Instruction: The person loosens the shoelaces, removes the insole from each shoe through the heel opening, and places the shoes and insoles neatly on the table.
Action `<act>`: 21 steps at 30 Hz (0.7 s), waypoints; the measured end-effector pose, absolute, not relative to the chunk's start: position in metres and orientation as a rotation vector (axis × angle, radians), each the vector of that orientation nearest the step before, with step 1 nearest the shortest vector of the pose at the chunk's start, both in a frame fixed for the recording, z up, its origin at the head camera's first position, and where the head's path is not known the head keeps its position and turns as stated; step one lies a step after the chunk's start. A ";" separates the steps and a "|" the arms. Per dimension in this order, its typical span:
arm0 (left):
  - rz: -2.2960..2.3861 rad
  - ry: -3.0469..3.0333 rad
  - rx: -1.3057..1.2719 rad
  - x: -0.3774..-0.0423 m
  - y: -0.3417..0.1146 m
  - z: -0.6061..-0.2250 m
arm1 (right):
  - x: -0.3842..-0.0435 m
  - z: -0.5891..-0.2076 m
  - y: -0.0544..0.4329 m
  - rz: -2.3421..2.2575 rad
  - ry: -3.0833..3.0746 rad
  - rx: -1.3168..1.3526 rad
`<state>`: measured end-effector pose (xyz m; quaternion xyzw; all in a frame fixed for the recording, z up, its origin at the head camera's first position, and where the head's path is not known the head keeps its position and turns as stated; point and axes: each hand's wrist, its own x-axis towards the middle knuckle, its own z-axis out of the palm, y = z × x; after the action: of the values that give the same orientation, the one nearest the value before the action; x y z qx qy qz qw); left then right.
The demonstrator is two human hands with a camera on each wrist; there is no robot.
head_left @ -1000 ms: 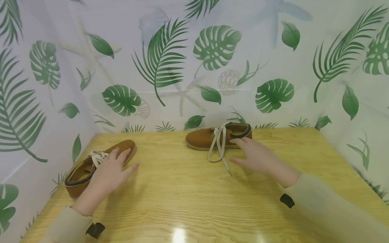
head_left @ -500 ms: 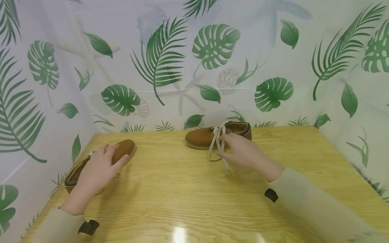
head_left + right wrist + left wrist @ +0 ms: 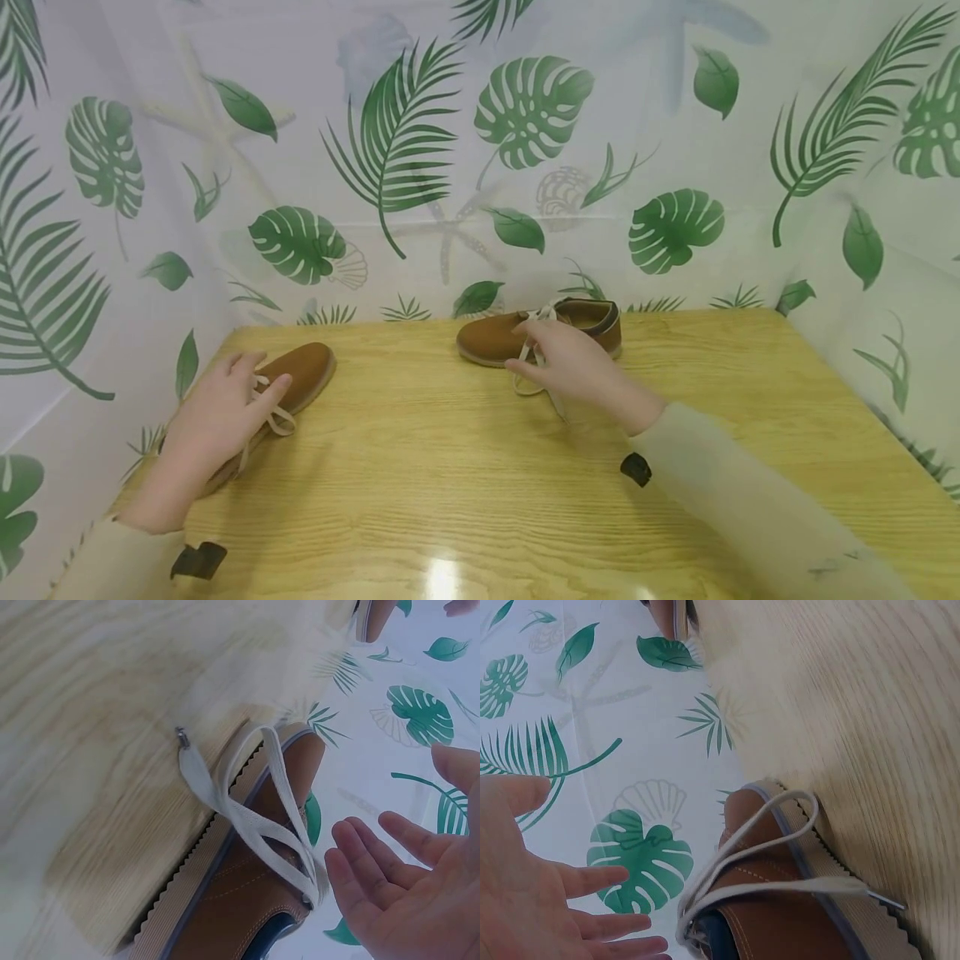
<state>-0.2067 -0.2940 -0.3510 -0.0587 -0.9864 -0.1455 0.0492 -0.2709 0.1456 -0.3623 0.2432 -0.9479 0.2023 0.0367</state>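
Note:
Two brown lace-up shoes with cream laces rest on the wooden table. Over the left shoe hovers my left hand, fingers spread and holding nothing; it hides the heel and much of the opening in the head view. That shoe's lace is tied, with a loop and a tipped end hanging over the side. My right hand is over the laced part of the right shoe, fingers relaxed. In the right wrist view its fingers stand just beside the lace, without gripping it.
The yellowish wooden table runs back to a white curtain printed with green leaves, which also stands at both sides. The right shoe is close to the back edge, the left one along the left edge.
My right hand has moved left, from the shoe's heel to its laces. My left hand has drawn back left toward the heel, showing the left shoe's lace loop. Both shoes stay put.

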 end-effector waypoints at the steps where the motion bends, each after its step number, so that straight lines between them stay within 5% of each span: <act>1: -0.445 -3.011 -0.173 -0.207 -0.296 -0.351 | -0.272 -0.362 0.144 0.621 -2.909 0.751; 21: -0.498 -2.988 -0.056 -0.212 -0.325 -0.353 | -0.290 -0.366 0.109 0.668 -2.940 0.705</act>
<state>-0.2124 -0.3245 -0.3526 -0.0184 -0.9847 -0.1642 0.0559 -0.2898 0.1093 -0.3660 0.2275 -0.9493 0.2156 0.0229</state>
